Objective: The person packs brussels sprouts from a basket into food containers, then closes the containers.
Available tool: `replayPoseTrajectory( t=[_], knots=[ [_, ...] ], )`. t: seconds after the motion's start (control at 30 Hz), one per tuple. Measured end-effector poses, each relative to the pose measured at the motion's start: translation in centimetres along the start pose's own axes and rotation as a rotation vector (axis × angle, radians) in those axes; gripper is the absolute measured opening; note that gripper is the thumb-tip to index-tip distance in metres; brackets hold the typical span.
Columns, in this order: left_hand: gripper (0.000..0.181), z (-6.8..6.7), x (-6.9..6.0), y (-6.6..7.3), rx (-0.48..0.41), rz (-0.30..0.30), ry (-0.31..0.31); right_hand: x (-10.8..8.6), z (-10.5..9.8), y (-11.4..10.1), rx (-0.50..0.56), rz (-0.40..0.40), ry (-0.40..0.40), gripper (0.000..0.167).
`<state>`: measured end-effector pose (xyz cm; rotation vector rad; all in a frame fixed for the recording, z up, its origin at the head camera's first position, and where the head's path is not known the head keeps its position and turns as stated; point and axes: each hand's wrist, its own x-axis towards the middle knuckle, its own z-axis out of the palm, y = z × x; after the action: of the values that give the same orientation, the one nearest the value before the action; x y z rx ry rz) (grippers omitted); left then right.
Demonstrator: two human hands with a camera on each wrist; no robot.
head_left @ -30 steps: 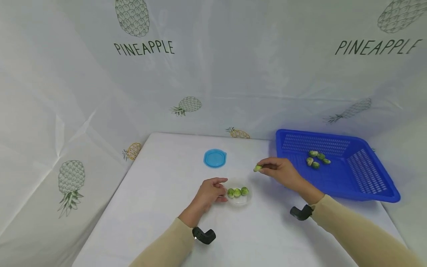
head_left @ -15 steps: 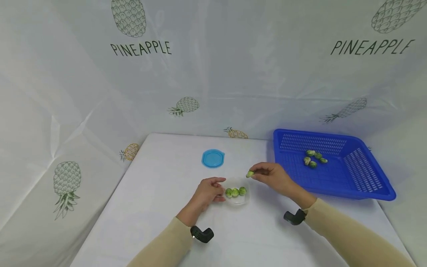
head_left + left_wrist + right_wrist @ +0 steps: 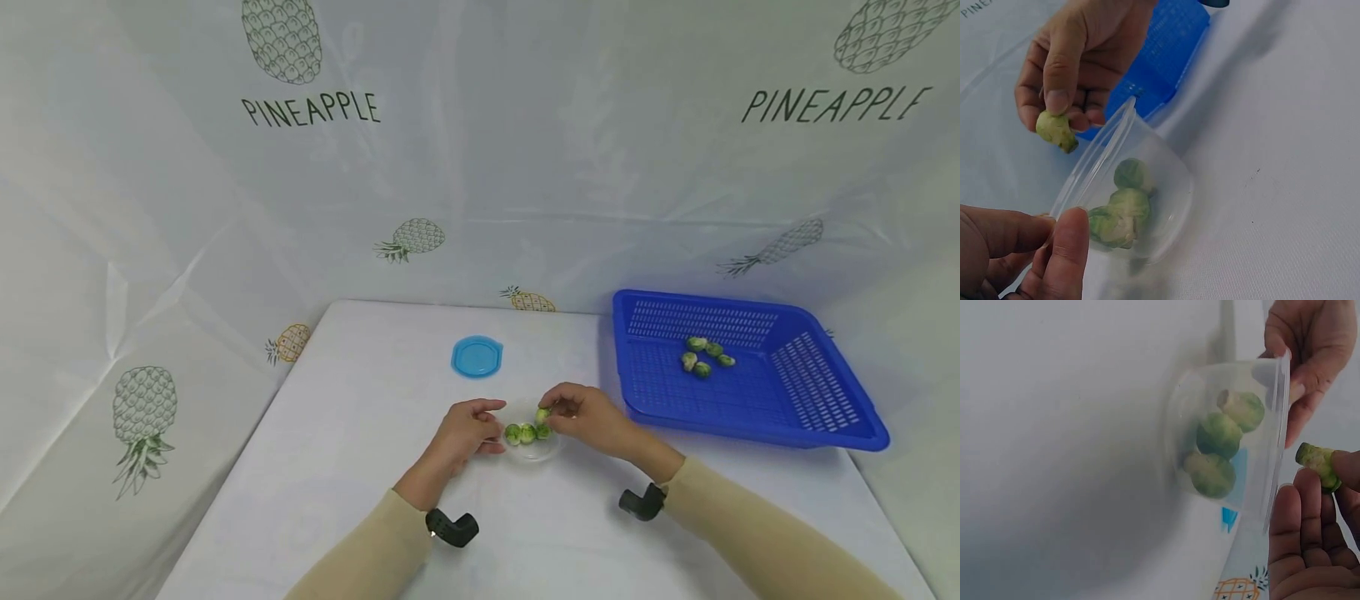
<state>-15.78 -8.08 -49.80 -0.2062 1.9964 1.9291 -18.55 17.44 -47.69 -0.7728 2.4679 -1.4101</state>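
Observation:
A clear round plastic tub [image 3: 534, 456] stands on the white table with three Brussels sprouts [image 3: 1218, 435] inside, visible through its wall. My left hand [image 3: 463, 432] pinches the tub's rim at its left side, thumb and fingers meeting there in the left wrist view. Between the thumb and fingers of my right hand [image 3: 592, 421] is another Brussels sprout [image 3: 1055, 130], held just above the tub's rim at its right. In the right wrist view that sprout's cut stem end points toward the tub.
A blue plastic basket [image 3: 757, 421] at the right holds several more Brussels sprouts [image 3: 702, 369]. Behind the tub a light-blue lid [image 3: 477, 357] lies flat on the table [image 3: 360, 400]. A pineapple-print sheet [image 3: 525, 167] hangs behind and around the table.
My right hand has moved left and nearer with the Brussels sprout, from beside the basket to over the tub's right side. My left hand has stayed at the tub's rim.

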Motion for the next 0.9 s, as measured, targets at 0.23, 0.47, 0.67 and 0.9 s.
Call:
replayPoseTrajectory(
  t=[0.23, 0.47, 0.67, 0.9],
  knots=[
    [0.049, -0.1, 0.0, 0.0, -0.003, 0.009, -0.003, 0.2, 0.8, -0.9, -0.060, -0.091, -0.071, 0.020],
    [0.050, -0.1, -0.2, 0.1, -0.006, 0.016, -0.005, 0.6, 1.6, -1.1, -0.111, -0.127, -0.170, 0.020],
    [0.051, 0.0, -0.4, 0.2, -0.016, 0.007, -0.011, 0.9, 1.7, -1.3, -0.156, -0.088, -0.196, 0.019],
    [0.051, -0.1, -0.5, 0.4, -0.022, 0.013, -0.020, 1.1, 1.8, -1.3, -0.163, -0.069, -0.203, 0.018]
  ],
)
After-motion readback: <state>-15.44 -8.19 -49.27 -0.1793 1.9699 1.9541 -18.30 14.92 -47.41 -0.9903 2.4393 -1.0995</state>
